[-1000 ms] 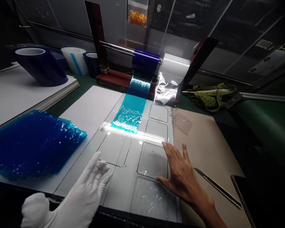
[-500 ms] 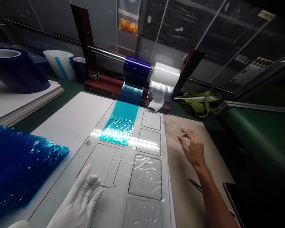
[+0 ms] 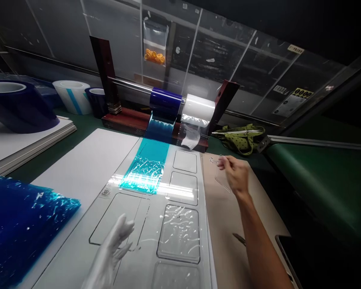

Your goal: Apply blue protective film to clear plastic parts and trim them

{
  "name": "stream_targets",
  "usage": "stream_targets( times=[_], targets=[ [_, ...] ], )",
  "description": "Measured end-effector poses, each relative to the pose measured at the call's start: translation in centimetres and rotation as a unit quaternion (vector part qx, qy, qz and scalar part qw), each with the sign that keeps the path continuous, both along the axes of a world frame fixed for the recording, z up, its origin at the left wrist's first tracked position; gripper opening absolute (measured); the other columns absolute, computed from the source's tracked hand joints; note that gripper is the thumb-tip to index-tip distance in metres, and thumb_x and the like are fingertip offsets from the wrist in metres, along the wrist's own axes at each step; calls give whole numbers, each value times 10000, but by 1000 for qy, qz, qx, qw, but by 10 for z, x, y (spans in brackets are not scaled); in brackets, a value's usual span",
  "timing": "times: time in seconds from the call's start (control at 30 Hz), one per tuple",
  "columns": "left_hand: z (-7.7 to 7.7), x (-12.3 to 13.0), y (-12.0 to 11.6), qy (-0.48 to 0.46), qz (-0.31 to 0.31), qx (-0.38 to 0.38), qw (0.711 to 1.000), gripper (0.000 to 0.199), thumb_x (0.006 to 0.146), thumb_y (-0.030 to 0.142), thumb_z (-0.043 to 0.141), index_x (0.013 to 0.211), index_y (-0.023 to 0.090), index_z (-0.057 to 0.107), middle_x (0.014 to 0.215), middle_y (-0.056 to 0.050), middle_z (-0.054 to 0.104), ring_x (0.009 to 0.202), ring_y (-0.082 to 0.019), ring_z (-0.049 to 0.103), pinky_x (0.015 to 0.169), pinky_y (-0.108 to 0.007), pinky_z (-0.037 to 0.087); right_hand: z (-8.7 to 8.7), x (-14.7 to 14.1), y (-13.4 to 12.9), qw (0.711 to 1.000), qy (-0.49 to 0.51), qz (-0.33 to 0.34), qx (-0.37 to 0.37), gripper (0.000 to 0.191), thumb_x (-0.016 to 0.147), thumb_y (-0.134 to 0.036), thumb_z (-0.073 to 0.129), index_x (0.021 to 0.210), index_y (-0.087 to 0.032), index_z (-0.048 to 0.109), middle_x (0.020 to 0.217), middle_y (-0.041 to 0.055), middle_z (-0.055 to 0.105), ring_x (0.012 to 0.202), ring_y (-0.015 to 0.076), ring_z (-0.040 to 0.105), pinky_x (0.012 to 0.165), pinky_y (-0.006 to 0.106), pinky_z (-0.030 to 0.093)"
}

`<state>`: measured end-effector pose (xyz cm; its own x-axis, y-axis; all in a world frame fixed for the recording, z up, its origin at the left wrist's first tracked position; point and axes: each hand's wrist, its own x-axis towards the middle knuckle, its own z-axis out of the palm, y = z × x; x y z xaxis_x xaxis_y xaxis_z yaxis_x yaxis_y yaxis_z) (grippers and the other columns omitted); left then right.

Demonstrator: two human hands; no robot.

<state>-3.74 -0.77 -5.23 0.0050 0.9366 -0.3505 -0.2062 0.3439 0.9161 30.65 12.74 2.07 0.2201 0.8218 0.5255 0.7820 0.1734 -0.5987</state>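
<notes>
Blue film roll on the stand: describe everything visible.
The blue film roll is dark and glossy, set sideways on a metal rod in the dark red stand, beside a white roll. Its film hangs down onto the pale panel, where it looks bright teal, smooth first, then wrinkled and glinting toward its near end. Neither the gloved left hand nor the bare right hand touches it.

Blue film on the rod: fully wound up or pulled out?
Partly pulled out: the blue film runs from its roll down over the outlined sheet, crinkled near its end.
</notes>
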Motion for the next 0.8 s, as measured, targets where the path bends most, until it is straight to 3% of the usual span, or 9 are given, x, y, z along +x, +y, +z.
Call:
stream_targets(
  times=[0.1, 0.17, 0.33, 0.4, 0.47, 0.57, 0.63, 0.7, 0.8],
  targets=[
    [15, 25, 1, 20, -101, 79, 992, 901, 669, 589, 607, 1463, 325, 276, 1467, -34, 407, 1444, -382, 94, 1154, -572, 201, 25, -14, -78, 995, 59, -31, 70, 266, 920, -356, 524, 891, -154, 695, 700, 41, 692, 590, 153, 652, 561, 267, 542],
    [27, 51, 0, 13, -155, 117, 981, 882, 664, 547, 616, 1455, 307, 311, 1461, -45, 413, 1448, -388, 54, 1142, -588, 205, 31, -31, -129, 976, 181, -35, 117, 164, 872, -322, 622, 843, -182, 703, 654, 25, 677, 543, 149, 631, 494, 260, 532],
    [53, 110, -11, -15, -226, 195, 954, 750, 749, 501, 567, 1411, 183, 416, 1390, -131, 477, 1410, -400, 202, 1161, -557, 79, 11, -60, -213, 943, 321, 82, 40, 261, 911, -391, 538, 779, -228, 694, 578, 28, 640, 434, 145, 579, 394, 265, 481],
    [54, 119, -16, 20, -251, 243, 937, 629, 817, 458, 493, 1381, 181, 462, 1395, -140, 469, 1377, -383, 274, 1156, -541, 48, 1, -54, -230, 949, 307, 69, 24, 308, 927, -421, 482, 839, -225, 702, 609, 49, 648, 489, 175, 602, 431, 297, 496],
    [48, 119, -19, 102, -271, 312, 905, 664, 786, 445, 535, 1393, 190, 447, 1395, -148, 461, 1342, -393, 305, 1136, -556, 49, -5, -45, -241, 962, 270, -8, 38, 321, 929, -431, 460, 975, -224, 701, 761, 80, 684, 662, 216, 647, 536, 335, 524],
    [34, 115, -18, 252, -274, 348, 860, 939, 475, 444, 760, 1346, 196, 508, 1301, -184, 495, 1242, -486, 324, 1064, -643, 104, -5, -43, -252, 971, 218, -94, 36, 408, 917, -503, 441, 1074, -220, 689, 799, 63, 660, 696, 199, 609, 570, 308, 479],
    [31, 113, -18, 318, -257, 324, 853, 920, 345, 389, 786, 1231, 217, 603, 1221, -185, 516, 1155, -501, 359, 1012, -670, 147, -4, -52, -254, 971, 230, -64, -19, 488, 915, -562, 396, 1049, -197, 691, 605, 7, 564, 526, 149, 510, 488, 265, 386],
    [38, 110, -21, 357, -246, 336, 836, 910, 340, 364, 758, 1227, 238, 595, 1228, -178, 499, 1097, -475, 389, 979, -652, 195, -3, -67, -250, 961, 259, -12, -94, 516, 932, -567, 352, 974, -170, 679, 471, -56, 379, 414, 112, 364, 430, 242, 271],
    [60, 104, -31, 423, -262, 406, 766, 1078, 342, 370, 713, 1376, 229, 443, 1216, -198, 489, 993, -448, 436, 871, -635, 284, -1, -83, -239, 966, 214, 22, -144, 447, 966, -473, 351, 786, -169, 625, 473, -81, 269, 391, 91, 289, 413, 237, 208]
  ],
)
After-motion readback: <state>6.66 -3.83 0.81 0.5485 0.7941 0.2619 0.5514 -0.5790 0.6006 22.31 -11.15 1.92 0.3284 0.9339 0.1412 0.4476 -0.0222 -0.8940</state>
